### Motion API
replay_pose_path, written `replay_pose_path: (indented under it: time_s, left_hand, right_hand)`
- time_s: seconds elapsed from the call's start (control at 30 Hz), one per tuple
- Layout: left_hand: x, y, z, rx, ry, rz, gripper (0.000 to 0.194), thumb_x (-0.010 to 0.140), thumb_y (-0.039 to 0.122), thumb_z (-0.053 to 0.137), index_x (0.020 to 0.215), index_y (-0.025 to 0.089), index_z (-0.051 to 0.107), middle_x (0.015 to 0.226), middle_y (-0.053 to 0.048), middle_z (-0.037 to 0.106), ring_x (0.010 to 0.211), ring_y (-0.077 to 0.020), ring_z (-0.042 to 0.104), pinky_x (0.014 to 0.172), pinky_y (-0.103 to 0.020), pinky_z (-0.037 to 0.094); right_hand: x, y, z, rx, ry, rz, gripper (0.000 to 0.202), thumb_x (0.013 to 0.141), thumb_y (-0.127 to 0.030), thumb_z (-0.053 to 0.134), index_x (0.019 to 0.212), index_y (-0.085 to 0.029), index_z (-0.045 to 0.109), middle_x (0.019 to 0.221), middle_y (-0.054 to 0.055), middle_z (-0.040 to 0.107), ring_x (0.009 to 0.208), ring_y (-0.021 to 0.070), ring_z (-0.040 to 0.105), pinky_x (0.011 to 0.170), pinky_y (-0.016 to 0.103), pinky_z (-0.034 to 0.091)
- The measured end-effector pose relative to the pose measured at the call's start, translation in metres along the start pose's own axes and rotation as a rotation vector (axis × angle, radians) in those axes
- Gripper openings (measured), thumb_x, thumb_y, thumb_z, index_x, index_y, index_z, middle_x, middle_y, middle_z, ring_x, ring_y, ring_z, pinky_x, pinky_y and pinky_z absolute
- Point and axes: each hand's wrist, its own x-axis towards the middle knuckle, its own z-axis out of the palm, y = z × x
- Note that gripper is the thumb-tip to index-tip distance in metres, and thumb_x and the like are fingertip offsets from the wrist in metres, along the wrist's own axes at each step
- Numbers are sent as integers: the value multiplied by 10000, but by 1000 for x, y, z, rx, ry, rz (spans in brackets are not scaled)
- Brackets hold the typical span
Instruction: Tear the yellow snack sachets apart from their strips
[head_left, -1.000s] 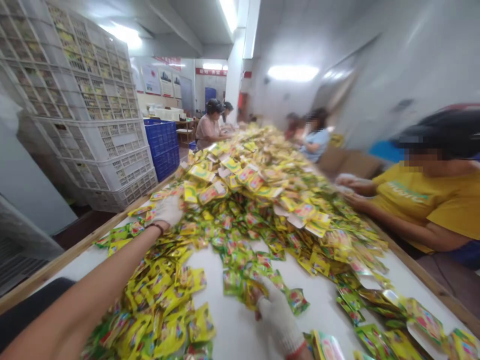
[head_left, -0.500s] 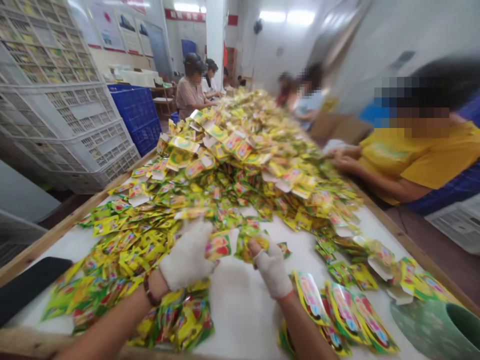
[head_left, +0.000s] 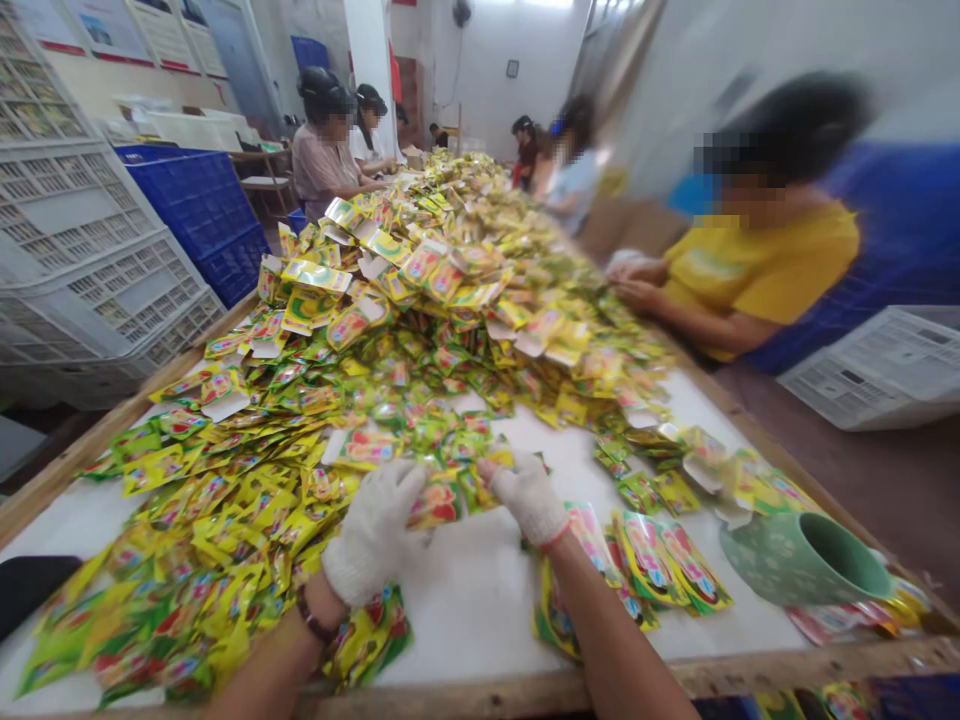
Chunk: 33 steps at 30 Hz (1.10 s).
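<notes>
My left hand point(head_left: 377, 530), in a white glove, has its fingers closed on a small yellow-and-red packet point(head_left: 436, 500). Just beyond its knuckles lies a small printed carton point(head_left: 367, 447) with a white flap; whether the hand touches it I cannot tell. My right hand point(head_left: 531, 497), in a white glove with a bare thumb tip, pinches a green-and-yellow packet point(head_left: 475, 488). Both hands are over the white tabletop point(head_left: 469, 610), close to each other. To the left spreads a heap of small packets point(head_left: 247, 520). Longer filled packs point(head_left: 660, 560) lie beside my right forearm.
A large pile of cartons and packets point(head_left: 420, 280) runs down the table. A green patterned mug point(head_left: 780, 560) lies on its side at right. White crates point(head_left: 127, 260) and blue crates point(head_left: 195, 215) stand left. A person in yellow point(head_left: 757, 270) sits right; others sit farther back.
The view has turned to the right and slightly down, so the pile appears shifted left. Both hands stay close together with packets in them, the right one slightly nearer the left.
</notes>
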Motion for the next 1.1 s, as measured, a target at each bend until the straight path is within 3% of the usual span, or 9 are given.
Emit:
replay_pose_path:
  time_s: [0.17,0.3,0.4,0.57,0.73,0.87,1.0,1.1]
  left_hand:
    - [-8,12,14,5,129,-109,435,662,288,671,1041,182,484,985,-93,595,921,-281,588,774,-401,516]
    - [-10,10,15,16,98,-91,405,680,291,666,1032,193,491,1023,-97,590,941,-285,584,790,-406,521]
    - [-8,4,12,16,90,-32,419,682,256,672,1052,182,491,1013,-97,585,932,-272,578,805,-390,520]
    - [-7,0,13,75,134,56,469,689,290,692,1090,153,490,1044,-125,581,961,-294,568,831,-418,509]
    - [-5,-1,10,73,90,-60,399,679,264,698,1016,172,505,950,-83,582,885,-263,568,777,-377,509]
    - [-5,-6,7,107,88,-75,425,665,245,711,1032,170,510,972,-89,585,898,-270,568,770,-374,499]
    - [-5,-7,4,119,105,-103,473,654,228,715,1072,169,499,1003,-97,585,916,-275,570,770,-370,496]
    - [-4,-4,4,117,144,-138,463,666,244,703,1074,171,496,975,-92,581,893,-273,575,753,-370,496]
  right_hand:
    - [-7,-4,14,-160,90,-52,273,842,-437,484,750,-199,582,671,22,580,646,169,513,616,266,391]
    - [-12,-7,11,-381,-30,-245,223,884,-348,437,808,-201,587,731,43,599,693,186,533,658,284,394]
    - [-10,-3,3,-363,-54,-312,124,832,-272,493,764,-192,558,751,37,560,703,178,505,656,285,388]
    - [-6,0,2,-145,-145,-181,158,741,-228,586,599,-191,526,635,-14,488,639,144,455,610,261,372]
    - [-5,4,1,-21,-110,-63,159,756,-281,587,823,-176,686,737,17,649,689,165,571,627,273,457]
    - [-7,5,1,8,-121,-41,210,782,-296,559,833,-185,729,677,28,658,633,178,592,606,299,492]
    - [-12,-2,3,-38,-73,-176,239,815,-331,578,948,-196,723,998,88,642,929,229,608,790,334,512]
    - [-13,-7,4,-73,-157,-268,264,864,-377,545,943,-197,722,1104,97,576,1126,259,523,981,382,426]
